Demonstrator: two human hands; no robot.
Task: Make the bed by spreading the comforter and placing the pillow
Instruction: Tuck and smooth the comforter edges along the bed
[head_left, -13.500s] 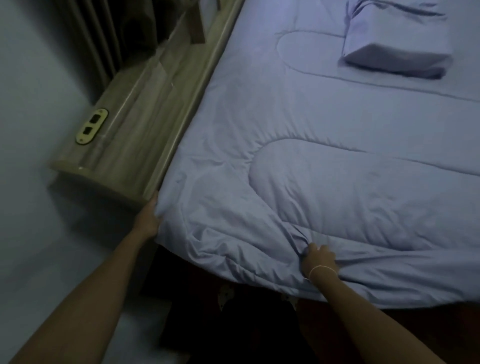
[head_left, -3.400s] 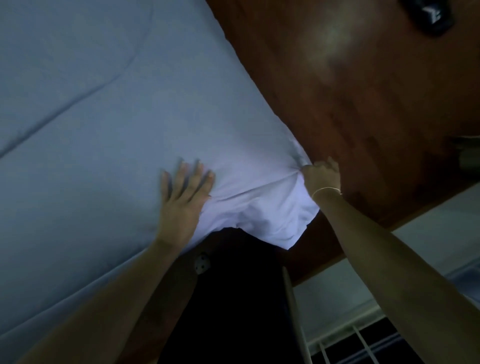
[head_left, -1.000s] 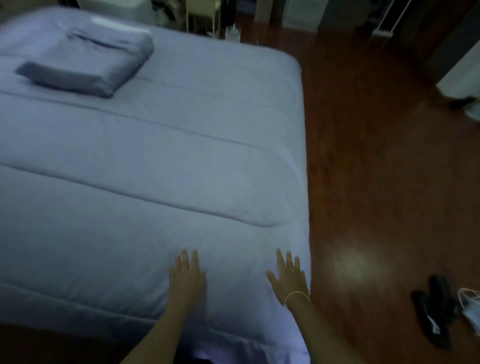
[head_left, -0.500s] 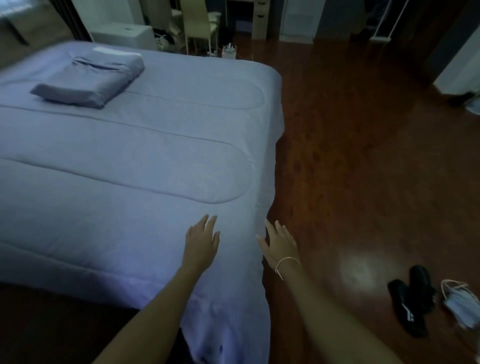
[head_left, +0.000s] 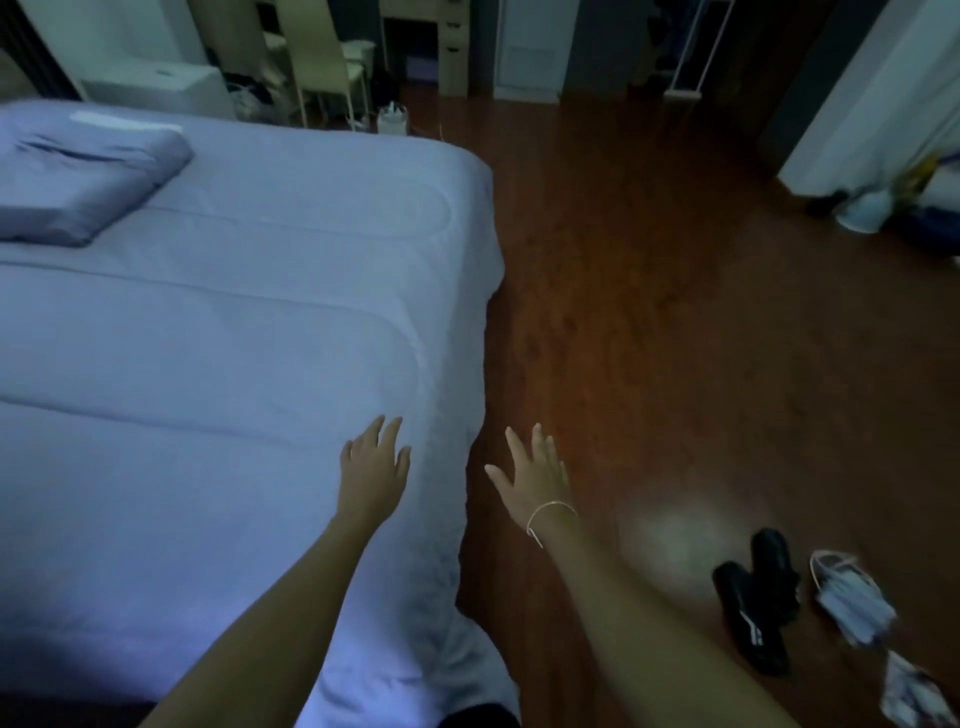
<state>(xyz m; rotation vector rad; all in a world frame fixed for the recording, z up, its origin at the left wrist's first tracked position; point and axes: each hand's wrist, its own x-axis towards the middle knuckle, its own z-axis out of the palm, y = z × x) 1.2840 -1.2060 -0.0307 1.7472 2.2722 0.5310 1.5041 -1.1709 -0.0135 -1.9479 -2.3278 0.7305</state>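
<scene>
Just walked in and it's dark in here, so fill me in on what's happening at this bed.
A person is making the bed. The comforter lies spread flat over it, its edge hanging toward the wooden floor. The left hand is open over the comforter near that edge; whether it touches is unclear. The right hand is open past the edge, over the floor, holding nothing. The pillow sits at the far left on the comforter. Black shoes lie on the floor to the right.

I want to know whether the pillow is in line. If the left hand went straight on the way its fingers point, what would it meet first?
Probably only the comforter. The left hand points up the bed's right side; the pillow lies far off to the left.
</scene>
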